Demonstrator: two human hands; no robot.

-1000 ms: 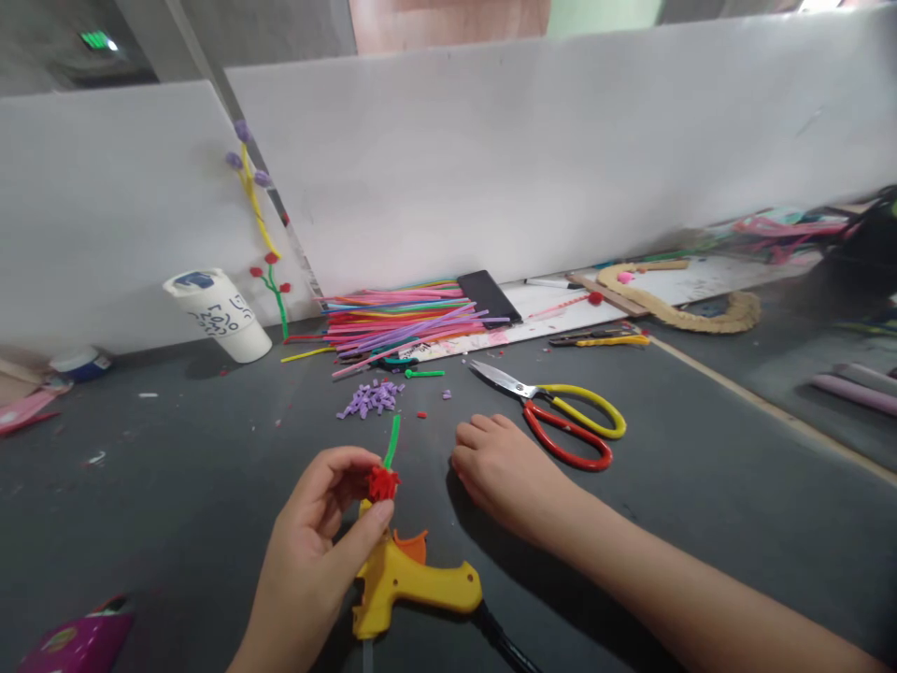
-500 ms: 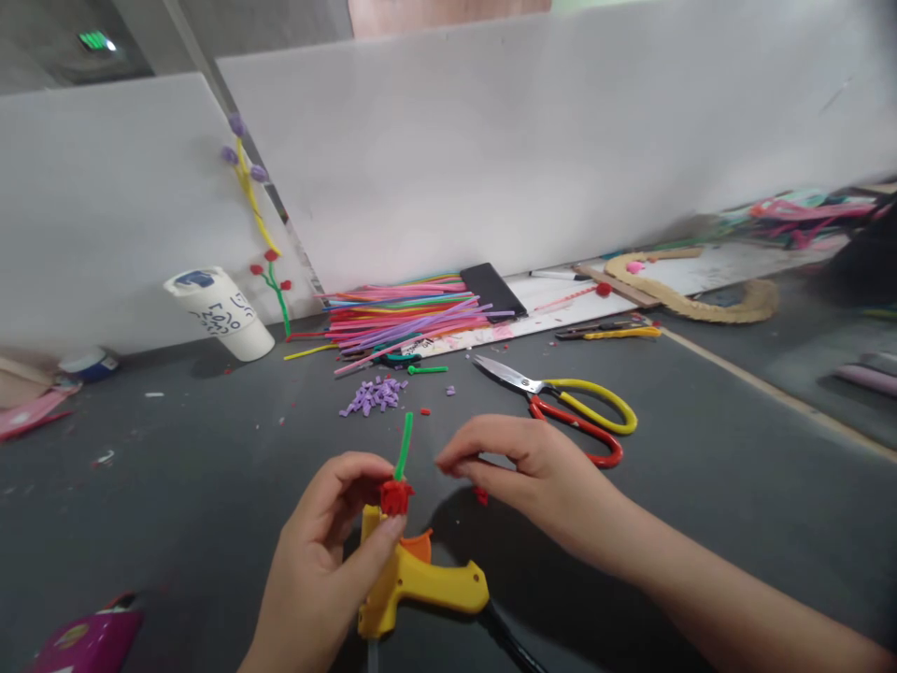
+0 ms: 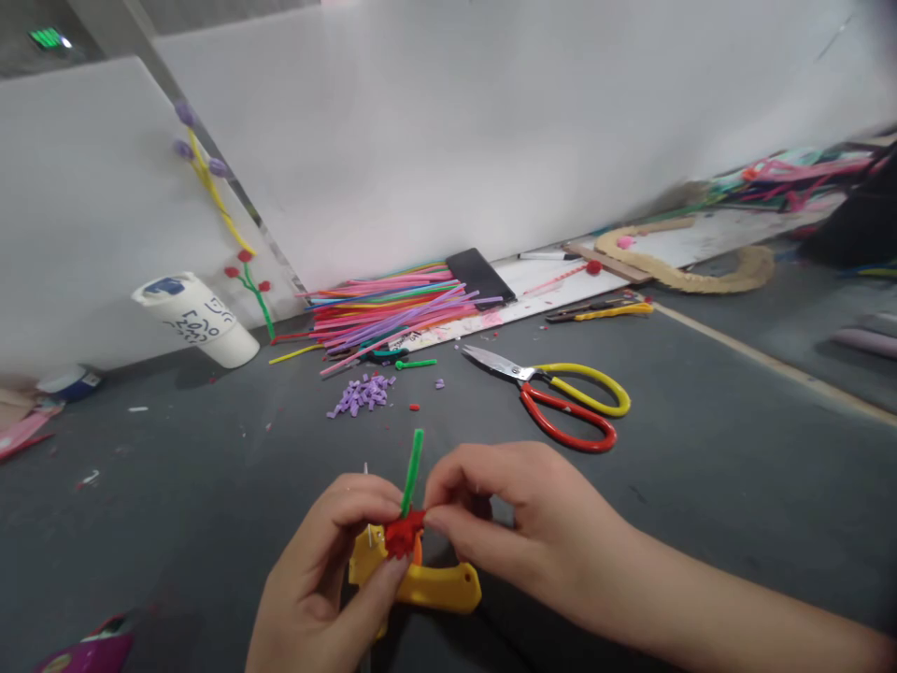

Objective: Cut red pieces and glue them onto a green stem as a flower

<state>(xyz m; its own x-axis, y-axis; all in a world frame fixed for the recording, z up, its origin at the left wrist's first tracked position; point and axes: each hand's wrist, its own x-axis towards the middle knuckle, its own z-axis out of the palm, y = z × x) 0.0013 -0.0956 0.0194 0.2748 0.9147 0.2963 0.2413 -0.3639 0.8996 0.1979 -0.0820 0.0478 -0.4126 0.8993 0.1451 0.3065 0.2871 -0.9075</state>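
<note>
My left hand (image 3: pixel 333 570) is closed on a small red flower (image 3: pixel 401 536), made of short fuzzy pieces, between thumb and fingers. A green pipe cleaner stem (image 3: pixel 413 467) stands up from it. My right hand (image 3: pixel 519 523) pinches at the flower's right edge, its fingertips touching the red; what lies inside the pinch is too small to make out. Beneath both hands is a yellow glue gun (image 3: pixel 441 587), partly hidden by my left hand. Beyond them lie scissors (image 3: pixel 571 411) with one yellow and one red handle, and a heap of cut purple pieces (image 3: pixel 363 395).
A bundle of coloured pipe cleaners (image 3: pixel 392 313) and a black phone-like slab (image 3: pixel 480 278) lie by the white partition (image 3: pixel 420 140). To the left are a white cup (image 3: pixel 200 318) and a pipe cleaner flower branch (image 3: pixel 256 290). A utility knife (image 3: pixel 609 311) lies behind the scissors.
My right hand has moved left and down to the red flower, where its fingertips now touch. My left hand still holds the flower, now slightly lower. The view has shifted a little.
</note>
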